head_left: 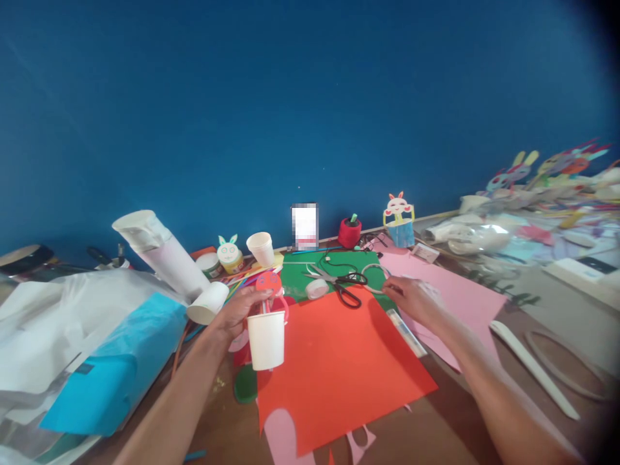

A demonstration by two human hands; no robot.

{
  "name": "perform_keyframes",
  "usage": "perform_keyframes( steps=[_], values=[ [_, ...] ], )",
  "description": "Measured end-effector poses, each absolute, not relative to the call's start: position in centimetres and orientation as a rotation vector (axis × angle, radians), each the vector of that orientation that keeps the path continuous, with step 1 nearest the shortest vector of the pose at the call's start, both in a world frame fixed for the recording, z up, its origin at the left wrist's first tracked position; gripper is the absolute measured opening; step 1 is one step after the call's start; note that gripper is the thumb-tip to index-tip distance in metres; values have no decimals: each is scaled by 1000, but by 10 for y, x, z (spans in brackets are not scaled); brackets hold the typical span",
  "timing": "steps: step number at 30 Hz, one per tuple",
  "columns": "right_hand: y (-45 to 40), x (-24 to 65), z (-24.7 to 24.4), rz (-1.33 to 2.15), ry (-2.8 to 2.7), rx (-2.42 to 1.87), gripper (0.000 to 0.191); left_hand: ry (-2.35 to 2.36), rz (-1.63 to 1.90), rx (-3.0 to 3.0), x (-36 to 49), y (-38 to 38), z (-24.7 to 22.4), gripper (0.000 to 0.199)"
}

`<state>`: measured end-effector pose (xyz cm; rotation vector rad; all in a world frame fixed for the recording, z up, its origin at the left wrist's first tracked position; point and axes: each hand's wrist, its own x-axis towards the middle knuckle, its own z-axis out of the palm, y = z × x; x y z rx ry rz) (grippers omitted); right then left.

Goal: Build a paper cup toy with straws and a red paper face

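Observation:
My left hand (242, 310) is closed, pinching a red round paper face (269, 282) with drawn eyes, just above a white paper cup (266, 342). A thin stick runs from the face into the cup. A red paper arm curves down along the cup's right side. Over the right edge of the green sheet, my right hand (411, 297) has its fingers bent together beside a pale ring (372, 279); whether they grip anything is unclear. Black-handled scissors (346, 284) lie spread between the hands, near a small white tape roll (317, 289). Below lies an orange-red sheet (339, 361).
Pink paper (465, 290) lies on the right, with a white strip (533, 368) beyond it. A leaning white tube (162, 252), a tipped cup (208, 303) and a blue packet (111, 374) crowd the left. Finished-looking paper figures, including one in a blue cup (401, 232), stand by the wall.

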<state>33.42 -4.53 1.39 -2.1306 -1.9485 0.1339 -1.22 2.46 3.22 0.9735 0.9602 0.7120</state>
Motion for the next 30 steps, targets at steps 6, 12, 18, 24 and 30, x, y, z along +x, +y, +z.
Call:
perform_keyframes(
  steps=[6, 12, 18, 24, 30],
  values=[
    [-22, 297, -10, -149, -2140, -1738, 29, 938, 722, 955, -8, 21, 34, 17],
    [-13, 276, -16, -196, -2177, -1883, 30, 919, 748, 954, -6, 20, 34, 16],
    [-16, 275, -12, -191, -2234, -1972, 38, 945, 775, 960, -4, 18, 31, 10],
    [-19, 279, -2, -98, -2198, -2016, 34, 939, 779, 910, -2, 19, 32, 9],
    [-5, 307, 31, 508, -2040, -1764, 33, 950, 810, 887, -7, 23, 25, 10]
  ],
)
